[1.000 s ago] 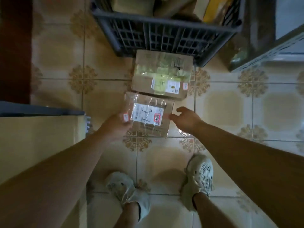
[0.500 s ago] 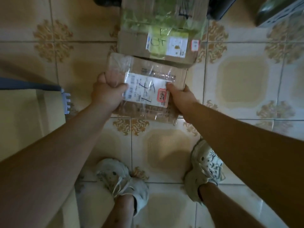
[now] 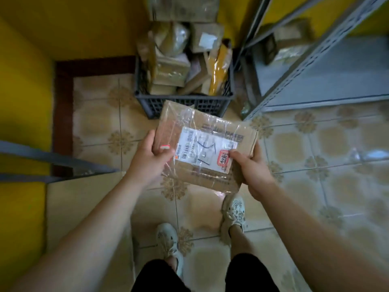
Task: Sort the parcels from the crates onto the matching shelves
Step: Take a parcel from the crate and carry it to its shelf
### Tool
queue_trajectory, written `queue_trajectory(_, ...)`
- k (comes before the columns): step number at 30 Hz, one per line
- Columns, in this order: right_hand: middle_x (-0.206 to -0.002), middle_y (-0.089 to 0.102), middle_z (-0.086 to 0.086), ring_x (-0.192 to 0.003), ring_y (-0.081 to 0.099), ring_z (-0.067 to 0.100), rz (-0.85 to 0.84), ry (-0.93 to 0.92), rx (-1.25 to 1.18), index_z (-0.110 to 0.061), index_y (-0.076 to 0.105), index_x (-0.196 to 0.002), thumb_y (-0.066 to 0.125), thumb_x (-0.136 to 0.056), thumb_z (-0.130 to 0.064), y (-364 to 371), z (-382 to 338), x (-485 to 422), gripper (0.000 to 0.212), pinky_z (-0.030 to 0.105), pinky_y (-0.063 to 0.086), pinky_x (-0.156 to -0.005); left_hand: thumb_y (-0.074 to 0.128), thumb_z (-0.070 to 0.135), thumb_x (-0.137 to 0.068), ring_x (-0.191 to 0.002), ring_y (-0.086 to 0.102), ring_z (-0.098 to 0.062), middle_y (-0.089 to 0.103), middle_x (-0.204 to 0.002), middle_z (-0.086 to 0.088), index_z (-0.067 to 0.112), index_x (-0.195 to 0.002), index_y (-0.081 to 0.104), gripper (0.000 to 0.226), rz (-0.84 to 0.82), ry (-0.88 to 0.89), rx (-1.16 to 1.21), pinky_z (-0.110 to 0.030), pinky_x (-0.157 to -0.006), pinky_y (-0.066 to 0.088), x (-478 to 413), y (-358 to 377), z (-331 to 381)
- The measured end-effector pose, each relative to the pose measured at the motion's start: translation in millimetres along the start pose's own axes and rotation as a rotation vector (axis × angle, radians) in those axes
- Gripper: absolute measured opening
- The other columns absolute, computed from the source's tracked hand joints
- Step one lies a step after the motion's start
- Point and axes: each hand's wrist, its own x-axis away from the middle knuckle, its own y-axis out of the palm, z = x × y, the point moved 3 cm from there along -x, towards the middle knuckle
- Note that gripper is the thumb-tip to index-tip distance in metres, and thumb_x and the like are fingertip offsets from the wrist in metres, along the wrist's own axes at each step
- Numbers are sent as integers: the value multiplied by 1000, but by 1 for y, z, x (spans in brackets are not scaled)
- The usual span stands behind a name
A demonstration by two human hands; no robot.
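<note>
I hold a flat cardboard parcel (image 3: 210, 131) wrapped in clear tape, above the tiled floor in the middle of the view. Its white label carries handwritten marks and a red sticker. My left hand (image 3: 147, 159) grips its left edge, thumb on top. My right hand (image 3: 250, 167) grips its right near corner. Behind the parcel stands a dark plastic crate (image 3: 185, 102) filled with several brown and yellow parcels.
A grey metal shelf unit (image 3: 320, 81) stands at the right, with parcels on its low shelf. A second grey shelf edge (image 3: 52, 161) juts in from the left over a pale board. Yellow walls close the corner. My two feet in pale shoes are below.
Both hands took hold of the taped parcel on the floor and lifted it. The view rose, so the crate and shelves came into sight. The green-taped box is hidden now.
</note>
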Motion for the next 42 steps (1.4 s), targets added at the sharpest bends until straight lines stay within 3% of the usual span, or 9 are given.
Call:
queue_trajectory(7, -107, 70, 0, -88, 74, 19, 226, -218, -204, -31, 46, -125, 70, -91, -21, -43, -109, 157, 42, 41, 60, -78, 69, 7, -86, -91, 60, 6, 62, -115, 12, 30, -147, 36, 72, -127, 279, 11, -22, -86, 50, 90, -45, 171)
queue_trajectory(11, -104, 63, -4, -84, 65, 7, 388, -390, -304, -22, 41, -124, 71, -91, -23, -87, -158, 214, 45, 23, 50, -64, 73, 12, -84, -90, 60, 2, 63, -116, 4, 19, -135, 50, 56, -73, 490, -28, -17, -79, 49, 144, -40, 262)
queue_trajectory(19, -135, 44, -5, -114, 61, 27, 431, -611, -418, -45, 21, -150, 87, -72, -23, -215, -209, 296, 105, 55, 56, -90, 72, 21, -86, -93, 60, -3, 59, -103, 19, 30, -125, 56, 43, -30, 813, 19, -33, -87, 54, 242, 32, 399)
queue_trajectory(23, -127, 52, 11, -101, 65, 27, 458, -690, -418, -30, 46, -113, 89, -67, -29, -286, -209, 325, 63, 44, 61, -76, 72, 25, -85, -129, 44, -18, 41, -141, 4, 40, -131, 49, 53, 50, 967, 26, -41, -108, 41, 282, 91, 447)
queue_trajectory(27, -108, 62, 8, -98, 68, 28, 484, -780, -363, -24, 48, -104, 82, -80, -18, -347, -205, 348, 42, 51, 56, -92, 73, 7, -83, -112, 58, -12, 52, -129, 2, 27, -140, 31, 73, -132, 915, 427, -25, -80, 57, 322, 162, 483)
queue_trajectory(30, -111, 64, -6, -101, 66, 12, 484, -837, -223, -35, 46, -130, 78, -85, -19, -383, -206, 361, 58, 36, 55, -91, 70, 6, -86, -96, 65, -2, 62, -122, 4, 23, -143, 35, 69, -295, 960, 340, -24, -78, 58, 340, 218, 502)
queue_trajectory(33, -106, 71, -16, -93, 66, -5, 487, -869, -105, -40, 55, -121, 73, -89, -14, -406, -204, 361, 45, 22, 55, -87, 68, 8, -88, -92, 68, -2, 66, -116, 9, 30, -146, 34, 70, -382, 1012, 232, -23, -73, 58, 345, 265, 521)
queue_trajectory(39, -111, 69, -16, -101, 64, -4, 609, -924, -132, -46, 48, -128, 74, -88, -13, -464, -218, 330, 58, 15, 53, -83, 70, 16, -88, -99, 62, -3, 57, -128, 2, 28, -149, 25, 77, -436, 924, 249, -19, -67, 55, 313, 335, 552)
queue_trajectory(42, -113, 66, -21, -107, 62, 0, 661, -845, -84, -50, 34, -145, 77, -86, -25, -505, -236, 305, 78, 30, 52, -95, 65, 12, -90, -100, 61, -6, 57, -123, 2, 34, -140, 29, 65, -501, 881, 273, -21, -67, 52, 283, 378, 570)
